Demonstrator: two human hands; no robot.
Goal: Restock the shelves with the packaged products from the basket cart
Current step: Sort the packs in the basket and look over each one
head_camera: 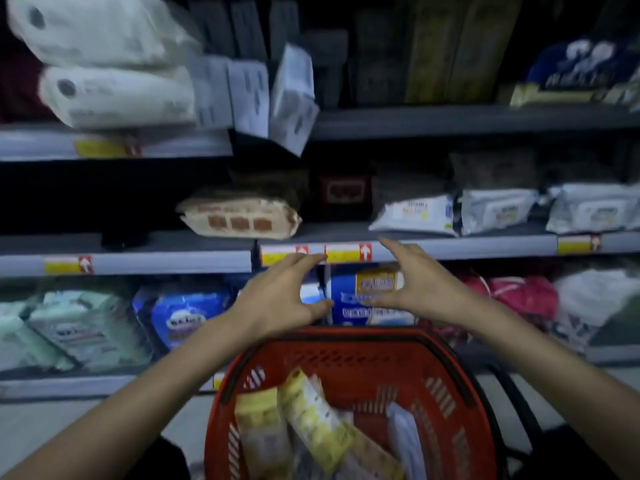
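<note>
Risk noted at 11 o'clock: tilted box (293, 98) overhangs upper shelf (194, 147), could be dislodged if bumped. Left hand (277, 299), right hand (415, 282) spread open, nothing held.

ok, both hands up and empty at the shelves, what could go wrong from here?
1. The white box on the top shelf is tilted, and its lower corner sits past the shelf edge. A knock could bring it down towards the left hand and right hand.
2. The yellow packs lean loosely in the red basket, so pulling one out may drag others with it.
</note>
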